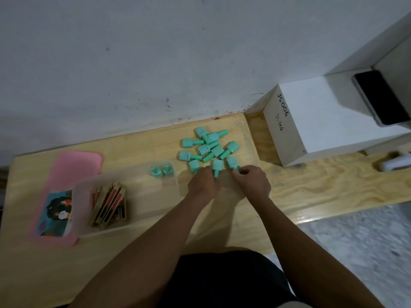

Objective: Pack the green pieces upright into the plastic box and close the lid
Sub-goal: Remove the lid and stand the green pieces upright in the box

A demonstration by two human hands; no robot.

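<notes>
Several green bottle-shaped pieces [209,145] lie in a loose pile on the wooden table [311,187]. Two green pieces [160,170] stand upright inside the clear plastic box [142,223], at its far right end. My left hand [203,183] curls round the neck of a lying green piece [194,166] at the pile's near edge. My right hand [252,182] pinches the neck of another green piece [232,162]. One more piece [216,166] lies between the two hands. A pink lid [73,170] lies flat to the left of the box.
A bundle of brown and red packets [110,204] stands in the box's left part. A white wooden block marked JS006 [295,127] sits at the right, with a black phone [378,98] on the shelf behind. The wall [155,63] runs along the table's far edge.
</notes>
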